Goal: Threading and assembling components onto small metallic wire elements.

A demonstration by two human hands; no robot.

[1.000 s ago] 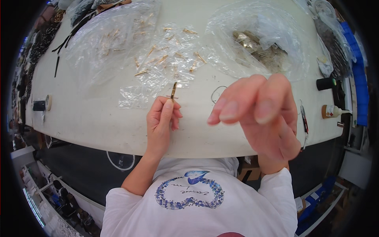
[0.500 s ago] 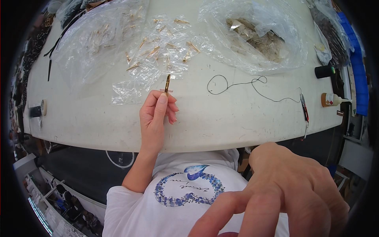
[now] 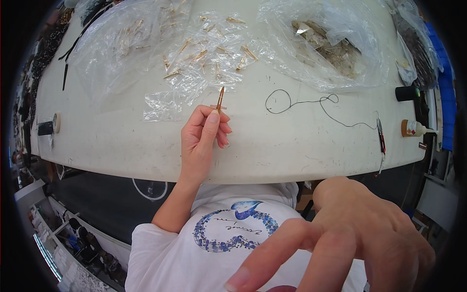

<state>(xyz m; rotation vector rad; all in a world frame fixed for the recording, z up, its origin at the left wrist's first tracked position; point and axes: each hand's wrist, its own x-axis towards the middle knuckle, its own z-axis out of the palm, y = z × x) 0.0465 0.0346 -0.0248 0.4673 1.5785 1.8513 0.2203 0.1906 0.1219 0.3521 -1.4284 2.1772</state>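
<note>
My left hand [image 3: 198,141] is closed over the table, thumb and forefinger pinching a slim gold metal hair clip [image 3: 221,97] by its lower end. The clip's narrow tip points up and away from me. Its other fingers curl loosely. Close to the camera at the lower right, my right hand [image 3: 372,238] is lifted in front of my shirt. Its fingers are bent and spread apart, with nothing seen in them; some fingertips run out of the picture. Beyond the left hand, several similar gold clips [image 3: 199,56] lie in small clear plastic sleeves [image 3: 163,107].
Large clear bags lie at the far left [image 3: 109,73] and far right [image 3: 374,73]. A dark thread [image 3: 306,101] loops across the table to a red-and-black tool [image 3: 381,138]. A black spool [image 3: 406,93] and a glue bottle [image 3: 413,128] stand near the right edge.
The whole view has shifted slightly, so the table's things appear farther right. My left hand keeps its pinch on the clip. The right forefinger now reaches farther to the left.
</note>
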